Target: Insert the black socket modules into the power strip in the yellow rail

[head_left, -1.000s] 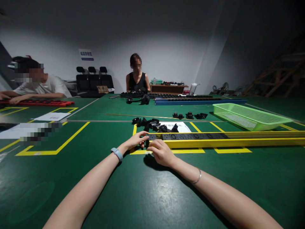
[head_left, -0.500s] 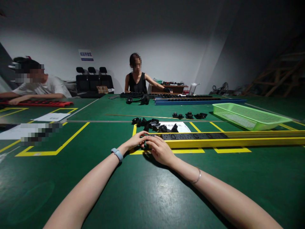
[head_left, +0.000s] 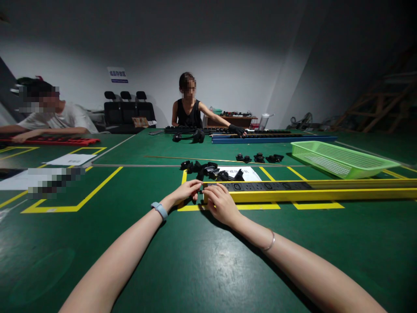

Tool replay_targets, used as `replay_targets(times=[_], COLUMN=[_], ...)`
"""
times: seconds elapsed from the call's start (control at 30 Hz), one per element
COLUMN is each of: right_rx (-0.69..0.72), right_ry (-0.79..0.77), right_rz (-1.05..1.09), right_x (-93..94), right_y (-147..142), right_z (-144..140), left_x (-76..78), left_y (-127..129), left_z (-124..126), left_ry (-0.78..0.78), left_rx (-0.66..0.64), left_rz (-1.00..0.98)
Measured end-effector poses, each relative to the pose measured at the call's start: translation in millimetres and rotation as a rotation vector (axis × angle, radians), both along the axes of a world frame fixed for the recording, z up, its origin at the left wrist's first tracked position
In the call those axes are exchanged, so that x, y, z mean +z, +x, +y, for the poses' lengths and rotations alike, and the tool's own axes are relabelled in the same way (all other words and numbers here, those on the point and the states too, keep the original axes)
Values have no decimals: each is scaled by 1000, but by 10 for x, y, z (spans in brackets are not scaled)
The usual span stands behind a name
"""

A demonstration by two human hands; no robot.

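A long yellow channel rail [head_left: 289, 195] lies across the table with black socket modules [head_left: 267, 186] set in a row inside it. My right hand [head_left: 223, 205] is wrapped over the rail's left end, fingers bent across its top and near wall. Just off that end, my left hand [head_left: 186, 192] is closed with its fingertips together; anything between them is too small or hidden to tell. Beyond both hands, a loose heap of black plastic parts [head_left: 208, 169] lies partly on a printed white sheet [head_left: 252, 174].
A light-green basket [head_left: 342, 161] stands behind the rail at right. Several black parts [head_left: 259, 158] and a thin brass-coloured strip [head_left: 182, 158] lie farther back. Across the table a person reaches with a gloved hand [head_left: 237, 130] over a blue rail [head_left: 276, 139]; another person works by a red rail [head_left: 65, 141].
My hands have drawn slightly apart: the left fingertips no longer meet the right ones, and the rail's end shows between them. The person opposite has moved a gloved hand right and nearer.
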State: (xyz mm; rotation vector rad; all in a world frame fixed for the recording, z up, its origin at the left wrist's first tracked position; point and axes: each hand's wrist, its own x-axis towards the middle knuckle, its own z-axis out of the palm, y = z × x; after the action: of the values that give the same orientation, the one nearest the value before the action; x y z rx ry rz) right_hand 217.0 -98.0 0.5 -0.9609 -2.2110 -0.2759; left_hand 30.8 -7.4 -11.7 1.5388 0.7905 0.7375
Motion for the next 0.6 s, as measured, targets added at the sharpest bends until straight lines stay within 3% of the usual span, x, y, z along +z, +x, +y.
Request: replay_targets(times=[0.17, 0.37, 0.6], right_rx=[-48, 3, -34], right_ry=[6, 22, -13], right_rz=[8, -20, -45], right_x=[16, 14, -11], right_y=[5, -1, -16], right_z=[0, -5, 5], left_x=[20, 13, -2], left_y=[15, 24, 3], left_z=[-23, -39, -19], left_ry=[-16, 8, 18], left_rx=[5, 16, -60], left_rz=[6, -1, 24])
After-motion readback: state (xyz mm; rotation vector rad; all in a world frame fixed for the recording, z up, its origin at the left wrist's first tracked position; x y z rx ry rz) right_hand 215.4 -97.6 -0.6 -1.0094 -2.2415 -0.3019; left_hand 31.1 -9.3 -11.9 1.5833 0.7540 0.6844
